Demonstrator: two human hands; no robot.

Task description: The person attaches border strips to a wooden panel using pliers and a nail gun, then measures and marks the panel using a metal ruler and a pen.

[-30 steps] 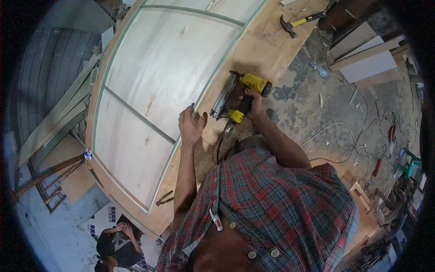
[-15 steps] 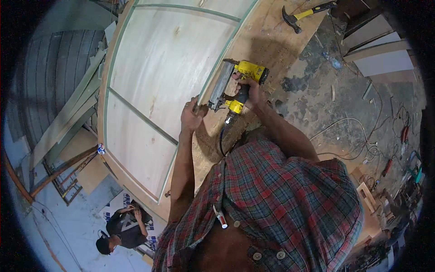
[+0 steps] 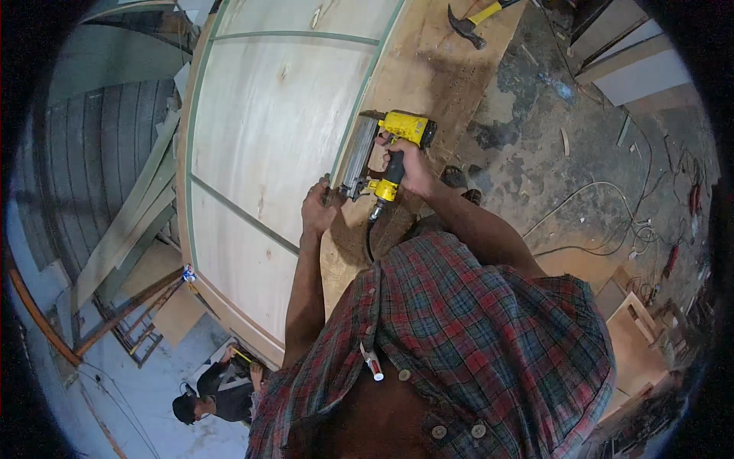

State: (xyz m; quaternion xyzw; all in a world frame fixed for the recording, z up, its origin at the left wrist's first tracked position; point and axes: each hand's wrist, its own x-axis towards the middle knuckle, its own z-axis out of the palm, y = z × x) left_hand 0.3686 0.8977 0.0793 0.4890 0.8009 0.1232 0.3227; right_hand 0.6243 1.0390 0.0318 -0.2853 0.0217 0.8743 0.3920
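My right hand point(image 3: 415, 167) is wrapped round the black grip of a yellow nail gun point(image 3: 407, 126). The gun's silver magazine lies along the right edge of a large pale wooden panel point(image 3: 267, 99) framed with green strips. From the gun's lower end a dark air hose point(image 3: 370, 241) curves toward my body. Close to the lower end of the magazine, my left hand point(image 3: 316, 209) grips the panel's green edge strip point(image 3: 342, 145), fingers bent over it. Exactly where its fingertips press is partly hidden.
A claw hammer point(image 3: 472, 27) with a yellow handle rests on the bench board point(image 3: 428, 73). Cables point(image 3: 604, 183) and scraps lie on the stained floor at right. Boards point(image 3: 126, 222) lean at left. Another person point(image 3: 222, 394) works at lower left, holding something yellow.
The nail gun and my right hand have shifted slightly left and down along the panel edge as the view moved. My left hand stays at the edge. The other person's arms have moved.
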